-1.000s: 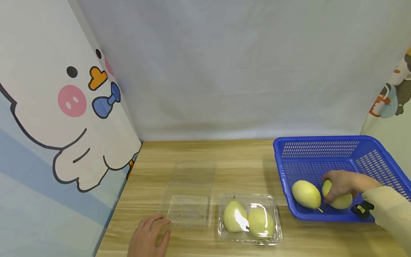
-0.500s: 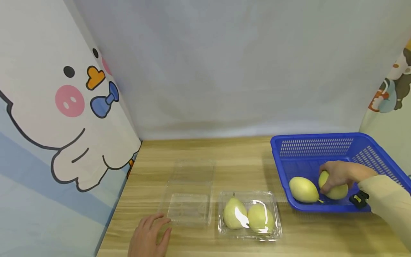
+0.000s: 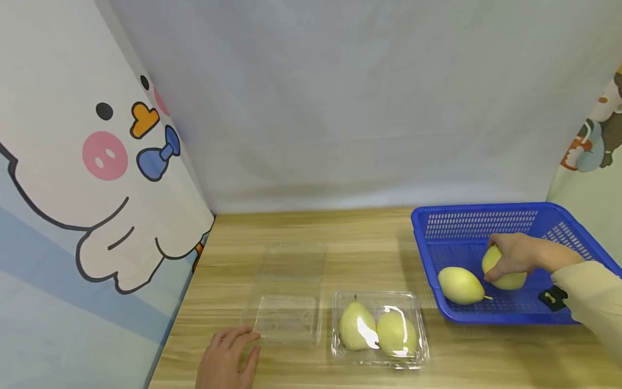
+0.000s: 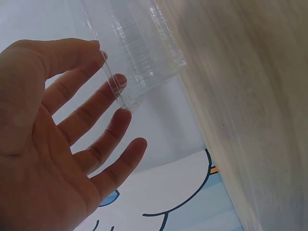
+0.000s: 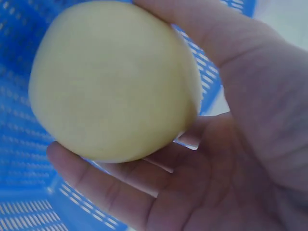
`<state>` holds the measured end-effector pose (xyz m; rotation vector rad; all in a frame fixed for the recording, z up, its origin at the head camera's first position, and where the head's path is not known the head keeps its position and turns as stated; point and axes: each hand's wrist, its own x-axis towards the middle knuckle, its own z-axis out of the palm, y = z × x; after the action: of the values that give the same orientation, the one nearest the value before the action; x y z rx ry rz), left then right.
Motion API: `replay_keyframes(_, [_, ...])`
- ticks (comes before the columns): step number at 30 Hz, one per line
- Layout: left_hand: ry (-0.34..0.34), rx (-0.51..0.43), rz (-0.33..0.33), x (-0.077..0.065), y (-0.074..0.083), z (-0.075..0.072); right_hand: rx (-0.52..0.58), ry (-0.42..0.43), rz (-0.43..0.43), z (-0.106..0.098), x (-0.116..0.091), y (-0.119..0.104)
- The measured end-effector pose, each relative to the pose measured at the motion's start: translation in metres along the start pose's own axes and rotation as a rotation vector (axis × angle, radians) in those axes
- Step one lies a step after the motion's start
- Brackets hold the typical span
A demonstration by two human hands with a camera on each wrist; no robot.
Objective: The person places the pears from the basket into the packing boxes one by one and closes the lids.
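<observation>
My right hand [image 3: 520, 254] grips a yellow-green pear [image 3: 507, 278] inside the blue basket [image 3: 437, 302]; in the right wrist view thumb and fingers wrap around the pear [image 5: 115, 82]. A second pear [image 3: 459, 285] lies left of it, stem toward the front right. On the table, my left hand [image 3: 225, 356] has relaxed, spread fingers at the near left corner of an opened clear plastic clamshell box [image 3: 286, 319]. In the left wrist view the fingertips of that hand [image 4: 82, 120] touch the rim of the clear box [image 4: 139, 48].
Between the opened box and the basket stands a closed clear clamshell box [image 3: 419, 337] with two pears [image 3: 357, 327] inside. The wooden table [image 3: 359, 243] meets a pale cloth backdrop [image 3: 364, 135] behind, and a cartoon-printed panel [image 3: 160, 227] borders the left.
The right hand's hold on the pear stays, and the pear has risen slightly toward the back of the basket. The other pear's stem has shifted a little. My left hand stays nearly still.
</observation>
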<state>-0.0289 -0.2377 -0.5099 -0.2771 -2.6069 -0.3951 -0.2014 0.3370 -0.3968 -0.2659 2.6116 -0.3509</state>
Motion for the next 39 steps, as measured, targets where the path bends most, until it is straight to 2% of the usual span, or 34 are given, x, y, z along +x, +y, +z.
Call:
replay_keyframes(5, [0.015,0.007,0.027,0.001,-0.001,0.000,-0.076,0.099,-0.050,-0.023,-0.005,-0.004])
replay_keyframes(12, [0.028,0.010,0.044,0.002,-0.002,0.001,-0.128,0.214,-0.091,-0.062,-0.015,-0.032])
replay_keyframes(15, [0.026,0.007,0.045,0.002,-0.002,0.001,-0.144,0.244,-0.103,-0.075,-0.019,-0.043])
replay_keyframes(19, [0.028,-0.003,0.043,0.002,-0.002,0.000,-0.148,0.243,-0.132,-0.086,-0.021,-0.062])
replay_keyframes(29, [0.014,-0.020,0.021,0.001,0.000,0.001,-0.163,0.211,-0.211,-0.092,-0.024,-0.117])
replay_keyframes(35, [0.007,-0.024,0.010,0.000,0.000,0.001,-0.188,0.208,-0.295,-0.083,-0.027,-0.146])
replay_keyframes(39, [0.001,-0.030,-0.001,0.001,0.000,0.000,-0.157,0.174,-0.333,-0.076,-0.029,-0.164])
